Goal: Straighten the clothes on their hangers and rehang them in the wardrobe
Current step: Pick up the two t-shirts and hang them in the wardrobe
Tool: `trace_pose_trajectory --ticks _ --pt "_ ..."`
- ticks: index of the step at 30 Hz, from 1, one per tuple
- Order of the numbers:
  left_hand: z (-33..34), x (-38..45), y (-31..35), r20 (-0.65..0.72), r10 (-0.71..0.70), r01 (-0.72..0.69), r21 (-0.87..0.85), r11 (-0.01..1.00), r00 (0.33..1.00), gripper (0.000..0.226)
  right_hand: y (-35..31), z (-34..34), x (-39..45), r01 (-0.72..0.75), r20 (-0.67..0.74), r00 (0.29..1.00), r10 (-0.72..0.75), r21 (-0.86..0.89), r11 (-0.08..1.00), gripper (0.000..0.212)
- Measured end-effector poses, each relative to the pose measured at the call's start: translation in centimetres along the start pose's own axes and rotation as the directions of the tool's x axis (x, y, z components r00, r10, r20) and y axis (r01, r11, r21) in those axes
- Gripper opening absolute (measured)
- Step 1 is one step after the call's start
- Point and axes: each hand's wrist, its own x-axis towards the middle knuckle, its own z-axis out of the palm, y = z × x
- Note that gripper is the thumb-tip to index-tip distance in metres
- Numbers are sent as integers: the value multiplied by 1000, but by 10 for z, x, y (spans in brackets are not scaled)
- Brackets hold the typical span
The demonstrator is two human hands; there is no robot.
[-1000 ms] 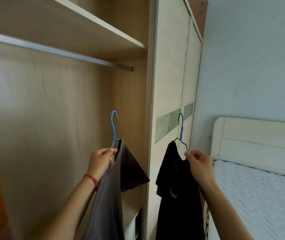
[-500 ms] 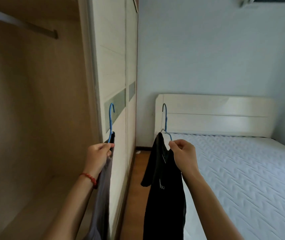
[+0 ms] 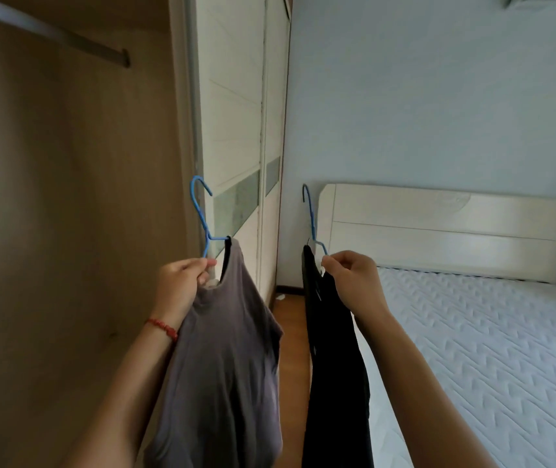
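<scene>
Hangers [image 3: 202, 217] held clear beside wardrobe rail [image 3: 67, 38].

Two hands: left [image 3: 182, 285] and right [image 3: 354, 278]. Two blue hangers, one [image 3: 202, 217] on the left and one [image 3: 310, 217] on the right. Two garments: a grey top [image 3: 222, 366] and a black one [image 3: 330, 366], which hangs too folded to tell its kind. One rail [image 3: 67, 38] in the one open wardrobe bay [image 3: 67, 197]. Two sliding doors [image 3: 232, 130]. One bed [image 3: 489, 349] with one headboard [image 3: 438, 231]. One red bracelet [image 3: 163, 327]. One wall unit [image 3: 546, 0] at the top edge, perhaps an air conditioner.
</scene>
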Motion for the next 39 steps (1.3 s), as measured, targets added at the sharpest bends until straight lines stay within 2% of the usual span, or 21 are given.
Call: trace_pose_trajectory --ticks 4,9,18,21,26,33,36,39 --pt "-23 7 24 -37 -1 -2 -90 996 999 20 -26 9 7 64 78 995 -66 27 998 19" --pt "-57 12 58 -66 26 -30 -63 998 997 26 -63 23 12 120 216 968 -131 63 991 21" --pt "-111 23 96 -98 41 -53 -122 991 994 25 -107 70 34 184 355 909 -218 128 975 26" --pt "-126 41 103 -143 65 -76 -73 994 988 25 -118 94 44 223 386 883 -266 152 963 23" --pt "-148 85 108 -236 140 -122 89 989 962 29 -135 148 68 209 431 856 -285 217 954 25" --pt "-173 139 129 -375 239 -189 164 968 895 27 -158 224 111 212 445 838 -316 270 939 31" --pt "-186 158 139 -416 262 -209 169 963 871 19 -170 255 128 210 456 823 -339 309 927 31" --pt "-196 175 152 -438 308 -250 188 950 844 22 -184 283 142 238 442 816 -373 331 913 28"
